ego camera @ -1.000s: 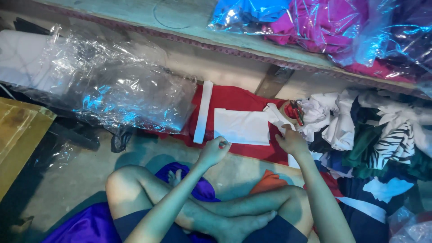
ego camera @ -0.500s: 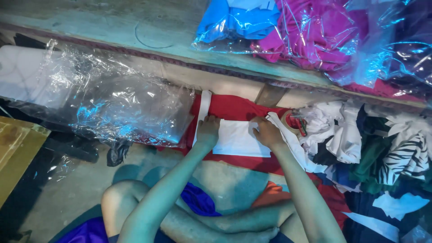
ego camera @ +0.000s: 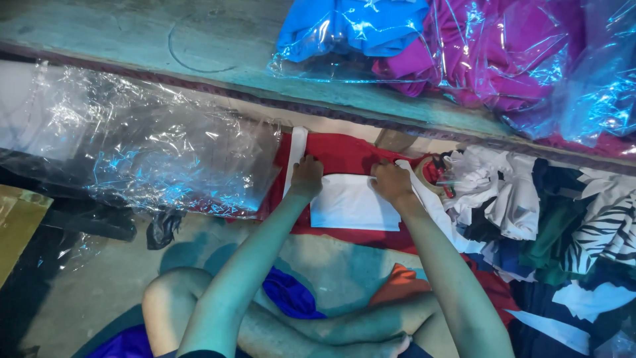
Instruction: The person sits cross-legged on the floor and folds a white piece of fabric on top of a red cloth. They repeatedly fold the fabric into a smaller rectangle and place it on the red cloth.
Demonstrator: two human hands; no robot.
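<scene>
on the red cloth (ego camera: 344,156) lies a folded white piece (ego camera: 351,205), and both hands press its top edge: left hand (ego camera: 307,176) at the left corner, right hand (ego camera: 392,181) at the right, fingers curled onto it. left of the cloth, clear plastic (ego camera: 146,156); right, a clothes heap (ego camera: 556,219).

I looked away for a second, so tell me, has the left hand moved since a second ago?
Yes. The left hand went forward from the bare floor near the knees onto the far left corner of the white folded piece on the red cloth.
</scene>
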